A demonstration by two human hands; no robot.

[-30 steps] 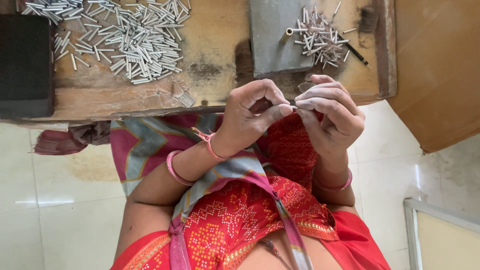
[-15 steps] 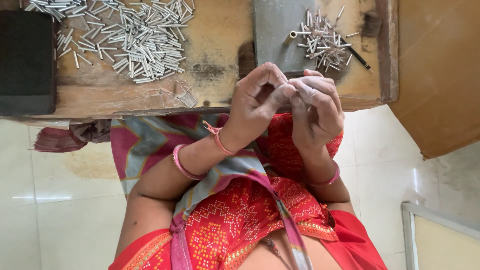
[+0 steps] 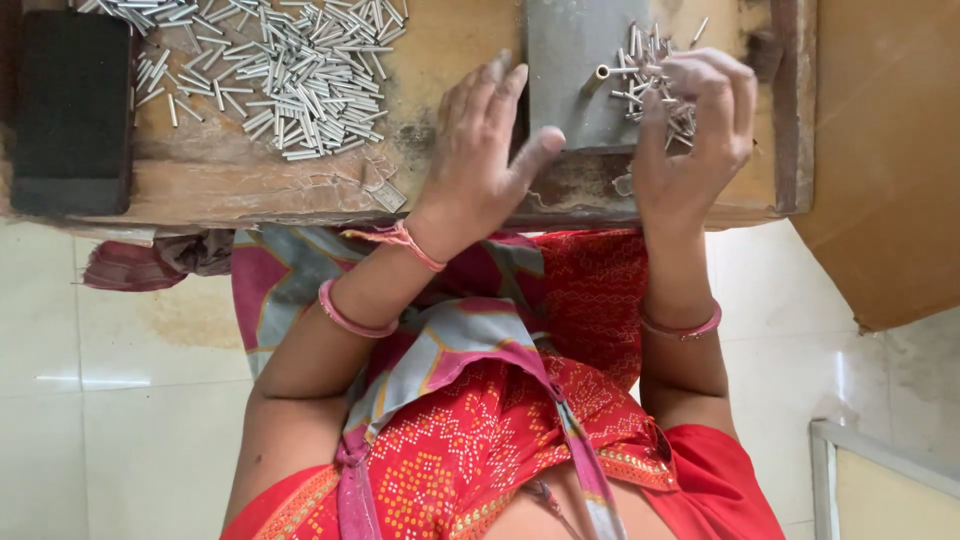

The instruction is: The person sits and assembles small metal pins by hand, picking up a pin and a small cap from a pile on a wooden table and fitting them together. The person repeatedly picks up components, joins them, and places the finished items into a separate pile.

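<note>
Fingers of the right hand (image 3: 690,130) pinch into the small tube pile (image 3: 655,80) on the grey plate (image 3: 570,60); left hand (image 3: 480,150) rests open, so picking seems underway, wanting one tube singled out

In front of me is a worn, stained wooden surface (image 3: 450,60). On its left end sits a black rectangular block (image 3: 70,110). Beside that lies a wide scatter of short silver metal tubes (image 3: 290,70). Further right a grey metal plate (image 3: 570,70) rests flat, with a smaller heap of thin metal pins (image 3: 650,75) on it.
</note>
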